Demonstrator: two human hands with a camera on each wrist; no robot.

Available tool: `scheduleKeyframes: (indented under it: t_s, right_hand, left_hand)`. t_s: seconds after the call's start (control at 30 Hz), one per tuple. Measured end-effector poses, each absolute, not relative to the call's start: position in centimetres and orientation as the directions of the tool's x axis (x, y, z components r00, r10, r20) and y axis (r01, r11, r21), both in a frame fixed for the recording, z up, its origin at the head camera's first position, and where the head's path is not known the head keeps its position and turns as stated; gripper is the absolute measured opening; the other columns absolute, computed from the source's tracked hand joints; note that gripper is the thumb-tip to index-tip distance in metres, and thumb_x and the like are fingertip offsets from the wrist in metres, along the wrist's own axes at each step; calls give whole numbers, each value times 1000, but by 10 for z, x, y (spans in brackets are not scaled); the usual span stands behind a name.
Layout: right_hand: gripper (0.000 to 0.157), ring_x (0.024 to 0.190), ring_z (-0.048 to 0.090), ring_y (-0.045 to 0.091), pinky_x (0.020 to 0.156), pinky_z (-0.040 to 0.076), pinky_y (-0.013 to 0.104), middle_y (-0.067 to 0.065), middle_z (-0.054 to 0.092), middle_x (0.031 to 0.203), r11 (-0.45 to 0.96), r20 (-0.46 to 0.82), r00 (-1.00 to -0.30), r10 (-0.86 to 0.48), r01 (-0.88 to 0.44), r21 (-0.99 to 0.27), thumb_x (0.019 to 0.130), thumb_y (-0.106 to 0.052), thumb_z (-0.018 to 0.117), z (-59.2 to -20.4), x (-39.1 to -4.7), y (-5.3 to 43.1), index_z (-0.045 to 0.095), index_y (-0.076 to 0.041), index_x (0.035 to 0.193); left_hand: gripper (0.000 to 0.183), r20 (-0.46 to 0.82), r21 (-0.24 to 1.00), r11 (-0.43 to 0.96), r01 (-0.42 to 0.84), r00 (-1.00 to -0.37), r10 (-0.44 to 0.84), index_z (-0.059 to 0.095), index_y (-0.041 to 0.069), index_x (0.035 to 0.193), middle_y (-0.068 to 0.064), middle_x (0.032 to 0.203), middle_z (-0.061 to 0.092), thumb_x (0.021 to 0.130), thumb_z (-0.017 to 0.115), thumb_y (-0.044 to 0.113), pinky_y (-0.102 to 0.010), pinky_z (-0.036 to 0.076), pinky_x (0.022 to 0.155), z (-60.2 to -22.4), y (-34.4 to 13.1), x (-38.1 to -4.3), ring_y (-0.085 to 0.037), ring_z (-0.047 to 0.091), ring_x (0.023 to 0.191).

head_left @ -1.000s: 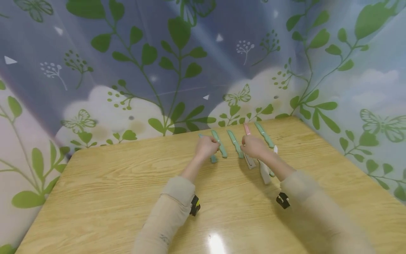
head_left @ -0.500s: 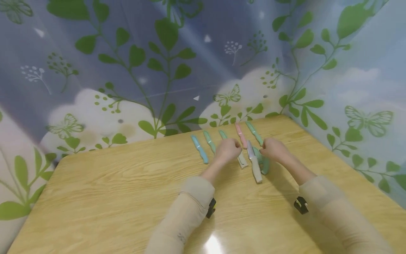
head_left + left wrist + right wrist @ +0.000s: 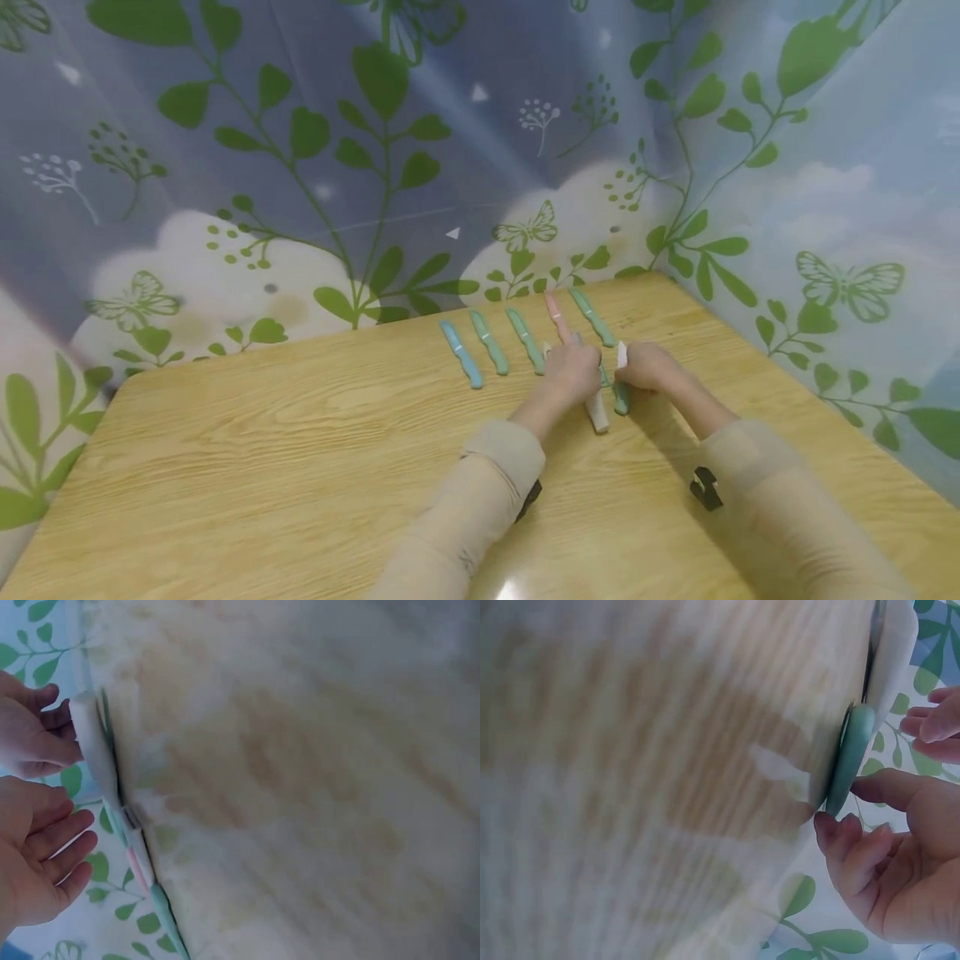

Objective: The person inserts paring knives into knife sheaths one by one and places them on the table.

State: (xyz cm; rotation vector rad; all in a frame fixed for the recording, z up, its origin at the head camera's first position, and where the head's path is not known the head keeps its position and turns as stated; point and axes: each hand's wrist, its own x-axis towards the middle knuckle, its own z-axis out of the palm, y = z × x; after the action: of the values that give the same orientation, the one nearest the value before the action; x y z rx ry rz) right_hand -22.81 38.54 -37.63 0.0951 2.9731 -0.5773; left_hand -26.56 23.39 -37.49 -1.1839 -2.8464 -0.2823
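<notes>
In the head view, my left hand [image 3: 572, 372] hovers over a knife with a white handle [image 3: 597, 413], hiding much of its blade. The left wrist view shows the left hand's fingers [image 3: 67, 844] loosely extended, apart from the white handle [image 3: 93, 746]. My right hand [image 3: 651, 367] is low over the table just to the right. Seen from the right wrist, its thumb and fingertips pinch the lower end of a green-handled tool [image 3: 850, 757]. A white pointed piece [image 3: 622, 353] shows beside those fingers. The tool's full shape is hidden.
Farther left lie a blue knife [image 3: 461, 354], a green knife [image 3: 489, 343] and another green one [image 3: 525, 340]. Behind the hands are a pink knife [image 3: 556, 314] and a further green knife [image 3: 592, 316]. A printed curtain [image 3: 420, 167] borders the wooden table [image 3: 300, 450].
My left hand has moved right from the blue knife to above the white-handled one. The right hand has moved to the right, onto the green-handled tool. The head view has shifted slightly.
</notes>
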Motion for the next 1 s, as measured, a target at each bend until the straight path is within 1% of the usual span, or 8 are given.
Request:
scheduleKeyframes:
  t_s: [0.13,0.27,0.43,0.57,0.73,0.87,0.93,1.0]
  right_hand:
    - [23,37,35,5,35,31,12,-4,40,46,915,-149,-988,48,103,-389,78,-7,53,-377,-226,386,44,-10,56]
    - [27,36,32,4,35,28,12,-6,37,43,911,-165,-985,48,111,-397,76,-7,54,-377,-223,386,43,-13,52]
    - [30,35,29,3,35,26,12,-8,34,42,908,-174,-984,41,110,-405,75,-7,52,-379,-222,387,40,-15,49]
    - [29,35,30,4,35,27,12,-8,34,41,908,-178,-984,27,99,-407,73,-7,52,-380,-222,389,39,-16,48]
    - [27,37,33,6,36,29,14,-6,36,44,917,-180,-983,29,97,-386,74,-8,54,-378,-221,395,41,-15,51]
    - [26,39,35,6,38,30,15,-4,38,47,925,-203,-978,47,119,-361,77,-10,56,-374,-219,399,42,-13,55]
    - [27,39,34,6,37,30,14,-5,38,46,928,-215,-975,51,126,-351,78,-10,56,-372,-218,401,42,-13,55]
    - [28,38,34,6,36,29,14,-5,37,45,929,-230,-971,58,137,-345,78,-10,56,-370,-217,401,41,-14,54]
  left_hand:
    - [9,112,57,708,704,-709,696,69,15,91,7,67,57,88,61,20,-20,42,61,-381,240,-264,-8,50,61]
    - [18,58,-67,722,689,-720,692,69,20,88,7,78,62,91,58,33,-27,44,81,-385,247,-260,-10,55,77]
    - [32,-47,-150,710,689,-722,691,70,23,95,5,106,65,95,46,44,-41,24,110,-388,249,-252,-18,49,115]
    - [37,-73,-180,696,695,-715,695,70,25,102,4,116,62,96,41,48,-47,9,113,-389,248,-246,-22,40,126]
    - [34,-49,-162,679,716,-693,719,69,26,86,8,96,67,94,45,48,-52,2,112,-387,250,-243,-18,48,117]
    - [27,-31,-126,649,750,-657,753,68,24,88,9,85,66,95,48,40,-41,27,109,-385,255,-242,-12,58,97]
    - [21,-31,-96,637,765,-642,766,68,23,93,8,84,65,95,51,35,-32,42,97,-385,257,-241,-9,60,89]
    - [18,-27,-78,632,771,-635,772,67,22,97,8,86,66,95,52,32,-29,48,86,-385,260,-240,-9,60,85]
